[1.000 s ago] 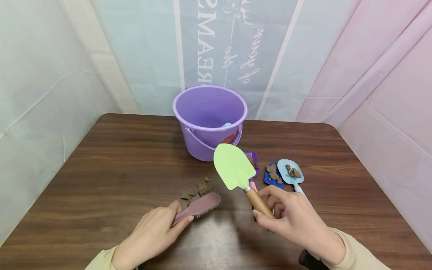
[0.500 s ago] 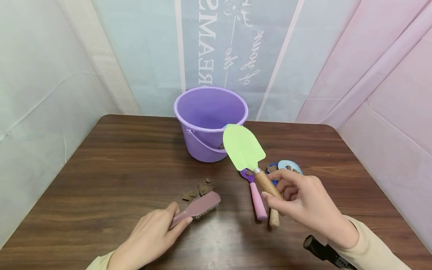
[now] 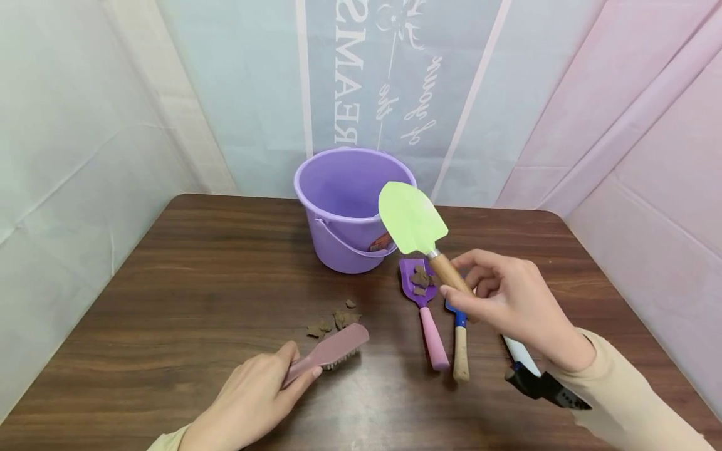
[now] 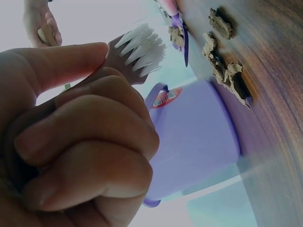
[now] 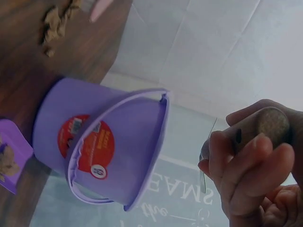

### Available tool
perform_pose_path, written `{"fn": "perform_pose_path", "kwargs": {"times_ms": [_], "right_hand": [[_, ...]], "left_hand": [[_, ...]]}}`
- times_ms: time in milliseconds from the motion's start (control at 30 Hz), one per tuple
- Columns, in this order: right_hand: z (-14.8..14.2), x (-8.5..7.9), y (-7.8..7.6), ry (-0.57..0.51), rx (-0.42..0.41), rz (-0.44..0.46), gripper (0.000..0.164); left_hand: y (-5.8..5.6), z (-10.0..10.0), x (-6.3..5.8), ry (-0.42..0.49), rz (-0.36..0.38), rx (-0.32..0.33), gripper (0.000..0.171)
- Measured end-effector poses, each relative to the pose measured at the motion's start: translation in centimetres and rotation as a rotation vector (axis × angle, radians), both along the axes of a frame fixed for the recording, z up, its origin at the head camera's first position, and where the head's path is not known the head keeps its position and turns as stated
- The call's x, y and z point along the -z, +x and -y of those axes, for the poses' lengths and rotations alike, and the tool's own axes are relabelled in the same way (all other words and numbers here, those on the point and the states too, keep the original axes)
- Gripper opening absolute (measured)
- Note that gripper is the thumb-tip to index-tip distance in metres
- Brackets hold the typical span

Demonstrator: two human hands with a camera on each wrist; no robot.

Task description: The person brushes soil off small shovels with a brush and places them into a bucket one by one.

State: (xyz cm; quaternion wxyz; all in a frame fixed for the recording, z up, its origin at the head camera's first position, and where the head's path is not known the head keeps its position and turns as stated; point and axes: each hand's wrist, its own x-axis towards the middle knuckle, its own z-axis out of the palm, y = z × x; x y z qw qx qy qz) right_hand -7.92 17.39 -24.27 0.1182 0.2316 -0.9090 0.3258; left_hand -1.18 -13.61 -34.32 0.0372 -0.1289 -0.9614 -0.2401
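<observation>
My left hand grips a dusty-pink brush by its handle, low over the table beside brown soil clumps. In the left wrist view, curled fingers wrap the handle and the white bristles show. Up in the air, my right hand pinches the wooden handle of a light-green trowel. Its blade overlaps the right rim of the purple bucket in the head view. The right wrist view shows the handle end between fingers and thumb; there the blade is seen edge-on.
Right of the bucket lies a small purple shovel with a pink handle, soil on its blade. Beside it are a blue shovel with a wooden handle and a pale-blue handle, partly hidden by my right hand. Fabric hangs behind the table.
My right hand has lifted the trowel up and rightward, bringing its blade from in front of the bucket to its right rim. The left hand and brush stay nearly still.
</observation>
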Motion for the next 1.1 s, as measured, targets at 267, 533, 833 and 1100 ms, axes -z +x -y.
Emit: {"fn": "perform_pose_path", "kwargs": {"times_ms": [267,533,833,1100], "right_hand": [[0.5,-2.0,-2.7,0.093,0.008,0.048,0.022],[1.4,-3.1,-5.0,0.135,0.008,0.137,0.023],[2.4,-3.7,-6.4,0.042,-0.024,0.289,0.036],[3.1,-3.9,-7.4,0.123,-0.047,0.229,0.029]], "left_hand": [[-0.1,-0.2,-0.3,-0.005,0.005,0.025,0.03],[-0.1,-0.1,-0.2,-0.01,0.005,0.04,0.031],[-0.1,0.0,-0.6,-0.017,-0.014,0.045,0.031],[0.2,-0.1,-0.8,-0.015,-0.006,0.047,0.032]]}}
